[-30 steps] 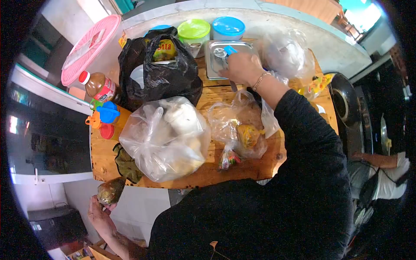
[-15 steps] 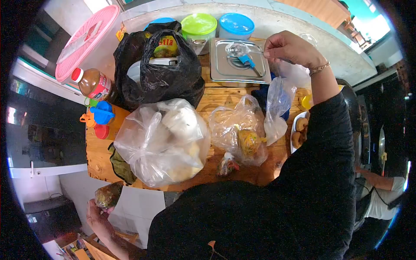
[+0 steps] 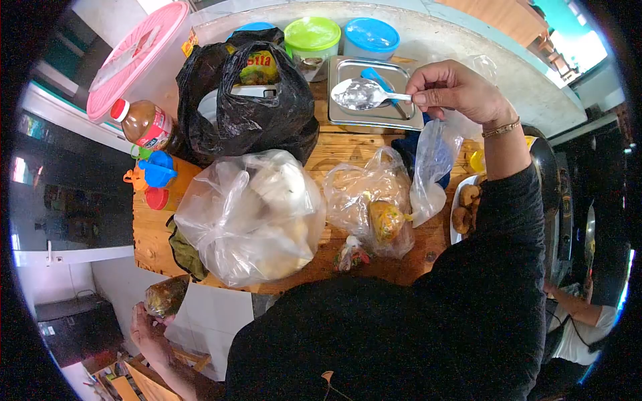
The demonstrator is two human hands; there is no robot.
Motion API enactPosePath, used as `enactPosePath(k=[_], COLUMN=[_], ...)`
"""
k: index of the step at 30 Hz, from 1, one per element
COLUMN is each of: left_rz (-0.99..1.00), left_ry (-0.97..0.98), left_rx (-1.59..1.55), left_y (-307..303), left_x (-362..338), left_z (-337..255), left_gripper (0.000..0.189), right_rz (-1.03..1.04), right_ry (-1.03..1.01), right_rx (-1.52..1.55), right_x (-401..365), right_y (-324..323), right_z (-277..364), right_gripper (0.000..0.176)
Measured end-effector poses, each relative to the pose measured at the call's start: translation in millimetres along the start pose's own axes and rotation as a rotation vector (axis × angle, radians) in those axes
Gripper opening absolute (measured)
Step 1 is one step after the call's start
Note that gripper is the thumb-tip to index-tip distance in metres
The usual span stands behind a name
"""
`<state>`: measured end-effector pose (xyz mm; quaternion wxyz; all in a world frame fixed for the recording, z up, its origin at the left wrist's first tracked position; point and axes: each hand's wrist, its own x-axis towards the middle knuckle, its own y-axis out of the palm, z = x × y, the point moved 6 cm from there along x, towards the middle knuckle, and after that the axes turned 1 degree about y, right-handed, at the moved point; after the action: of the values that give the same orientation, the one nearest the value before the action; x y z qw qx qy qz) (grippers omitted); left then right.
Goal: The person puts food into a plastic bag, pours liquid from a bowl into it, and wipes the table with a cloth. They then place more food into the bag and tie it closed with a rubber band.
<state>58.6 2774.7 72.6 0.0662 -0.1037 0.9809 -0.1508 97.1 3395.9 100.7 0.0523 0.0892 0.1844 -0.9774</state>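
Note:
My right hand (image 3: 455, 93) pinches the handle end of a metal spoon (image 3: 358, 95), whose bowl points left. The spoon is over a square metal lid (image 3: 348, 119), where a blue-handled utensil (image 3: 376, 77) lies. At the lower left, off the table's edge, my left hand (image 3: 144, 327) is closed around a small clear plastic bag of brownish-yellow food (image 3: 166, 297). A large clear bag with pale contents (image 3: 251, 220) sits on the wooden table. To its right rests another clear bag holding a yellow packet of food (image 3: 386, 220).
A black plastic bag (image 3: 251, 123), a sauce bottle (image 3: 144, 123) and green-lidded (image 3: 312, 35) and blue-lidded tubs (image 3: 372, 37) stand along the back. A plate of brown food (image 3: 463, 207) is at right. Another person's arm (image 3: 580, 307) shows at the far right.
My right hand has shifted slightly right and down, and the spoon now shows clearly above the metal lid. My left hand still holds the small food bag in nearly the same place.

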Motion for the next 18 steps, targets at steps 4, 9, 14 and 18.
enactPosePath(k=[4,9,14,18], left_rz=[0.035,-0.033,-0.001,-0.032], left_ry=[-0.008,-0.039,-0.044,-0.033], left_rx=[0.024,0.032,0.018,-0.002], left_y=[-1.1,-7.8,-15.7,-11.3], left_x=[-0.1,-2.4,2.2,-1.0], left_z=[5.0,12.0,20.0,17.0], left_gripper=[0.022,0.022,0.022,0.020], right_rz=[-0.063,-0.263,-0.290,-0.346], right_ry=[0.017,-0.011,0.026,0.047], right_rx=[-0.015,-0.326,-0.662,-0.827], right_x=[8.3,22.4,31.5,34.6], right_y=[-4.4,0.0,10.1,4.9], right_z=[-13.2,-32.0,-47.7,-65.9], right_gripper=[0.014,0.013,0.016,0.016])
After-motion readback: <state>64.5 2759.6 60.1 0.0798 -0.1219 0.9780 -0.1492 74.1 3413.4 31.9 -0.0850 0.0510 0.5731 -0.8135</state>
